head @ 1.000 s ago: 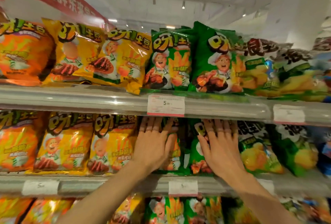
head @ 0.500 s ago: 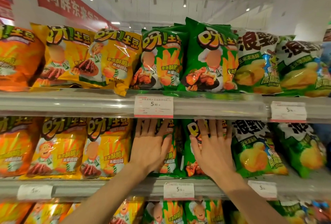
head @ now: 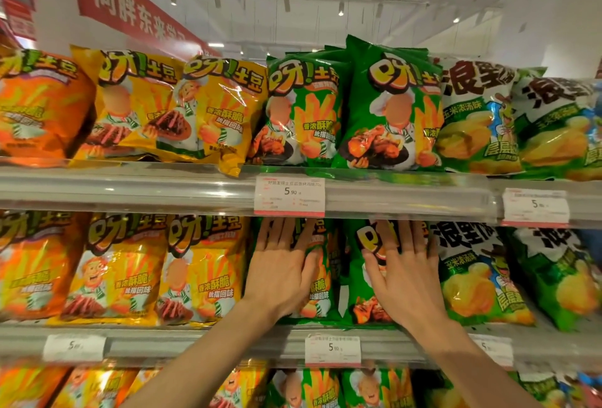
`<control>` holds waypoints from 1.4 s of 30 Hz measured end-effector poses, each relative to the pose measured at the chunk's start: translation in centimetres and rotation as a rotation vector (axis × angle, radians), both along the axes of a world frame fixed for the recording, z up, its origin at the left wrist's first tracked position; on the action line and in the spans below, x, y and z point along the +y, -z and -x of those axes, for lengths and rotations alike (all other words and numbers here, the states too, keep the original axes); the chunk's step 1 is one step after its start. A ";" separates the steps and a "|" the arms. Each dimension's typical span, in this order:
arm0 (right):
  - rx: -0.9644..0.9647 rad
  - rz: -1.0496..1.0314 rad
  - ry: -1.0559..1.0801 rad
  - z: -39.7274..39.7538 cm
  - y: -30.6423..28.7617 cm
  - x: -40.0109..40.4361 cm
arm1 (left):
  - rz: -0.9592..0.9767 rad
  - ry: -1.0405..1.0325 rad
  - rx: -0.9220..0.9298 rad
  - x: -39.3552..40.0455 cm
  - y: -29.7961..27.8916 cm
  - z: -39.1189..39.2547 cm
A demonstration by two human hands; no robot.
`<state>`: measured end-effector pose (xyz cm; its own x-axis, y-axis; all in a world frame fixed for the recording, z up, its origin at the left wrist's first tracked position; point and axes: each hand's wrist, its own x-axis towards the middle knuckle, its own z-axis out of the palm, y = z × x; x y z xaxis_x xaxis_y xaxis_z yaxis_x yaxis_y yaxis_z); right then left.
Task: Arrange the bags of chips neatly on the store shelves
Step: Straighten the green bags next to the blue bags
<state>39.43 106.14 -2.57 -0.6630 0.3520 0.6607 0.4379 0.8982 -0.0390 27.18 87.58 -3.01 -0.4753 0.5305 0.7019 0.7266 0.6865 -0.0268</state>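
Hands lay flat on the two green bags on the middle shelf, just under the price tag: the left hand on the left bag, the right hand on the right bag, fingers straight and spread, gripping nothing. Done well, I judged, the step called for an even push with both palms, so the bags stood upright and level with the yellow bags left of the tag, without crushing the chips.
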 end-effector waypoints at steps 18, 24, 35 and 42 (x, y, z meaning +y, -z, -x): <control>0.249 0.265 -0.244 -7.0 0.7 5.0 | -0.377 0.312 -0.185 3.9 0.7 -7.8; 0.184 0.505 -0.001 -10.6 -0.1 11.8 | -0.309 0.575 -0.495 9.4 0.0 -11.9; 0.153 1.079 -0.058 -9.6 -1.1 14.1 | -0.246 0.713 -0.995 12.7 -1.2 -12.5; 0.225 1.029 -0.158 -10.9 -1.3 16.8 | -0.225 0.727 -1.062 15.1 -0.8 -14.0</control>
<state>50.32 122.90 -1.23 -0.6497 0.7314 0.2072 0.2072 0.4327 -0.8774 41.19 102.66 -2.24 -0.5053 0.8196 0.2702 0.5263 0.0445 0.8491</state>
